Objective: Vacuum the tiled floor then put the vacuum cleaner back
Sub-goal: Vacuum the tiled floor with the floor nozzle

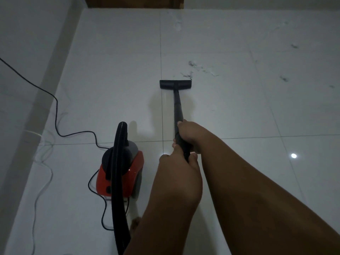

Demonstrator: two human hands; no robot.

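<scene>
Nozzle (pixel 175 84) amid open tiles (pixel 239 107) (wall (pixel 27 43) leftward)

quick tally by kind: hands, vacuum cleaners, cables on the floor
hands: 2, left hand and right hand, both gripping the wand
vacuum cleaner: 1
cables: 2, black cord and white cable
total: 5

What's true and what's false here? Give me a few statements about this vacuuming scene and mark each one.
1. Both the left hand and the right hand grip the black wand. True.
2. The floor head rests on wood. False: it rests on the white tiled floor.
3. The red vacuum body stands left of the hands. True.
4. The tiles beyond the floor head are free of dirt. False: dark debris lies just beyond it and to its right.
</scene>
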